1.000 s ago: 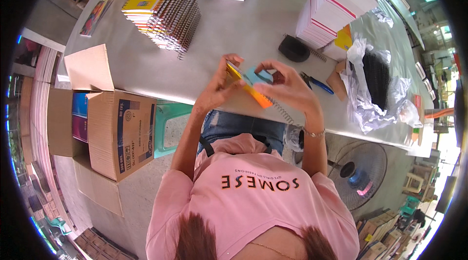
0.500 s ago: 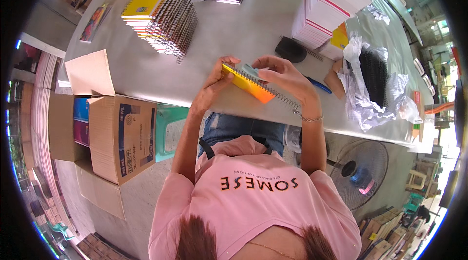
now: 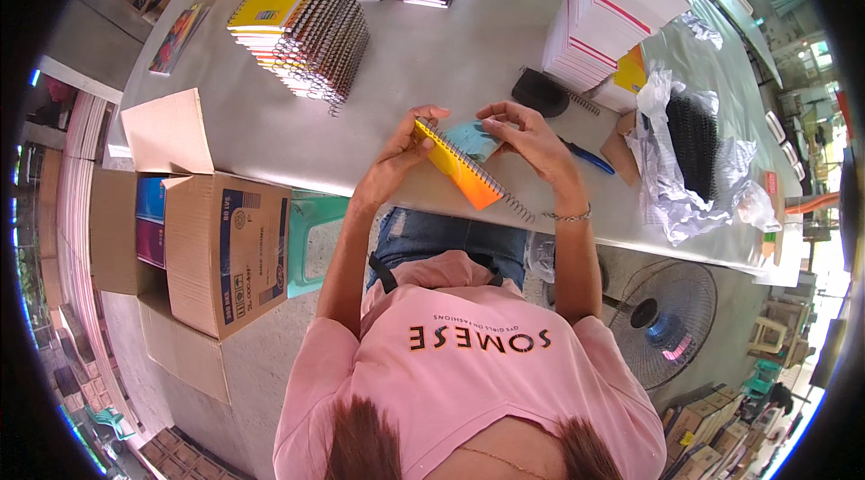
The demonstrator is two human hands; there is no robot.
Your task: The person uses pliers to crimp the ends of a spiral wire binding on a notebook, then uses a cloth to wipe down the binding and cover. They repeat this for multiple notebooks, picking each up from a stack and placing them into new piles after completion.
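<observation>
A long grey worktable (image 3: 432, 66) fills the room ahead of the seated person, and everything else sits in relation to it. Beside its left end, down on the floor, stands an open cardboard carton (image 3: 194, 237) with coloured book covers showing inside. Under the table's near edge, just right of the carton, is a green plastic stool (image 3: 311, 228). Off the table's right end, low on the floor, sits a round fan (image 3: 662, 318).

On the table's far left lies a slumped stack of spiral notebooks (image 3: 302, 16) with a yellow and orange cover on top. At the far right rises a taller stack of white-edged book blocks (image 3: 613, 7) under a red cover. Near the right end a crumpled clear plastic bag (image 3: 694, 165) holds a bundle of black spiral coils (image 3: 692, 133).

Above the table's near edge, at the middle, the person holds a spiral notebook (image 3: 459, 169) tilted, orange cover facing down-left, wire binding running along its right side, a blue page showing behind. The left hand (image 3: 401, 156) is clamped on the notebook's upper left corner, thumb over the top. The right hand (image 3: 527, 133) has its fingers pinched together at the upper end of the binding, touching the blue page.

Just right of the right hand, flat on the table, lie a black oval object (image 3: 539, 91) and, nearer, a blue pen (image 3: 590, 158).
</observation>
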